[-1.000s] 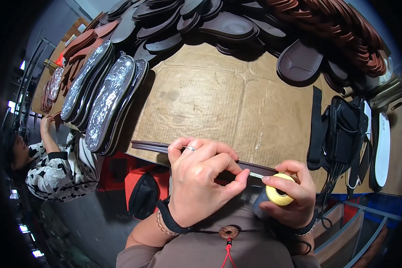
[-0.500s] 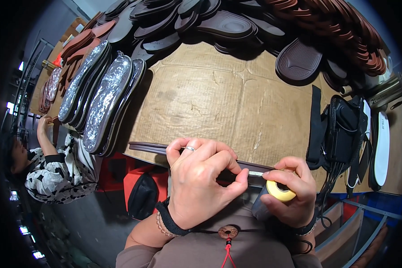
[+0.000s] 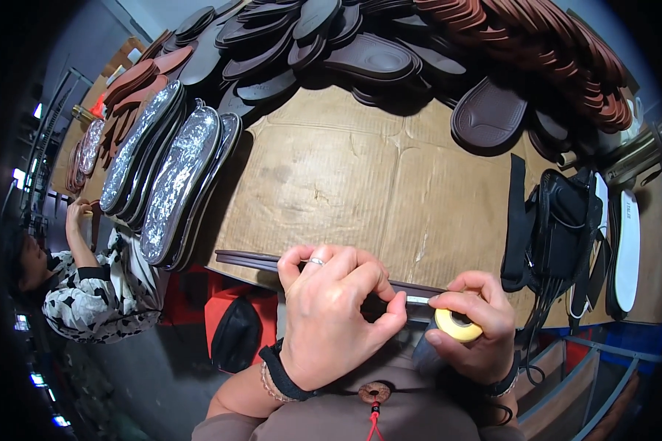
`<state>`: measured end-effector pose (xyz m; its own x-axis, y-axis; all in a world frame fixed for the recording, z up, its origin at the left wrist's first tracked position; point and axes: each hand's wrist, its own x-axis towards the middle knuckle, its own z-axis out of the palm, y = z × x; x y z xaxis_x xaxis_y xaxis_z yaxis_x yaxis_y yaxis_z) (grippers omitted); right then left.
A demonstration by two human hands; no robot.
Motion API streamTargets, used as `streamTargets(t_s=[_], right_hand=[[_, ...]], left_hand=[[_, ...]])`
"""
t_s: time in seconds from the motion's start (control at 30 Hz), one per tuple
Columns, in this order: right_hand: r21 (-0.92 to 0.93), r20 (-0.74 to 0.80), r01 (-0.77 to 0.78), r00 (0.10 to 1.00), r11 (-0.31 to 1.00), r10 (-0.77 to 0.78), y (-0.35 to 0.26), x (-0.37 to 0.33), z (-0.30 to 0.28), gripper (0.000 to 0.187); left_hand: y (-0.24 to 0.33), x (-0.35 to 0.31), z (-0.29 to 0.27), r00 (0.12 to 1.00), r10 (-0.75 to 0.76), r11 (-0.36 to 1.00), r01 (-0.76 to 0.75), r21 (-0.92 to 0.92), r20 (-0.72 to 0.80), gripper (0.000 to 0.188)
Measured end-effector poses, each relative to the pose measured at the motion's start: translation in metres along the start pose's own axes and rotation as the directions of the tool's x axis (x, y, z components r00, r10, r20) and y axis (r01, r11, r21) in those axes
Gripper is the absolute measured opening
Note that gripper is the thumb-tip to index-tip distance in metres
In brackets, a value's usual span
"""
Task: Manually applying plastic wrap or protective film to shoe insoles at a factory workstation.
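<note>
A small stack of dark brown insoles (image 3: pixel 248 260) stands edge-on along the near edge of the cardboard-covered table. My left hand (image 3: pixel 335 312) is closed over this stack, its fingers curled down behind the edge and its thumb beside the end of a pale tape strip (image 3: pixel 418 300). In my right hand (image 3: pixel 485 316) is a yellow roll of tape (image 3: pixel 460 334), gripped between thumb and fingers. The short strip runs between the two hands along the insoles. My left fingertips are partly hidden.
Cardboard (image 3: pixel 309 184) covers the table. Plastic-wrapped insoles (image 3: pixel 184 176) stand left; dark insoles (image 3: pixel 371 55) and reddish-brown ones (image 3: pixel 537 51) pile up behind. A black mesh pouch (image 3: pixel 566 213) and white insole (image 3: pixel 627 253) lie right. Another person (image 3: pixel 103 287) works at far left.
The whole scene sits slightly lower in the picture. The roll has tilted a little in my right hand, and both hands keep their holds.
</note>
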<state>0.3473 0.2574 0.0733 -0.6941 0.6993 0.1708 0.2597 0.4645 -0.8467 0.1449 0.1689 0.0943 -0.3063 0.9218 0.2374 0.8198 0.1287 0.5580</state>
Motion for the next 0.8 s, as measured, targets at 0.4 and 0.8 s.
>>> streamTargets(t_s=[0.4,0.8], right_hand=[[0.092,-0.008,-0.121,0.993,0.988,0.122,-0.001,0.0,0.003,0.045],[0.076,0.002,-0.002,1.0,0.997,0.001,0.004,0.0,0.001,0.04]], left_hand=[[0.0,0.005,-0.003,0.997,-0.001,1.0,-0.001,0.029,0.073,0.018],[-0.001,0.004,-0.011,0.991,-0.028,0.999,0.032,-0.028,0.127,0.018]])
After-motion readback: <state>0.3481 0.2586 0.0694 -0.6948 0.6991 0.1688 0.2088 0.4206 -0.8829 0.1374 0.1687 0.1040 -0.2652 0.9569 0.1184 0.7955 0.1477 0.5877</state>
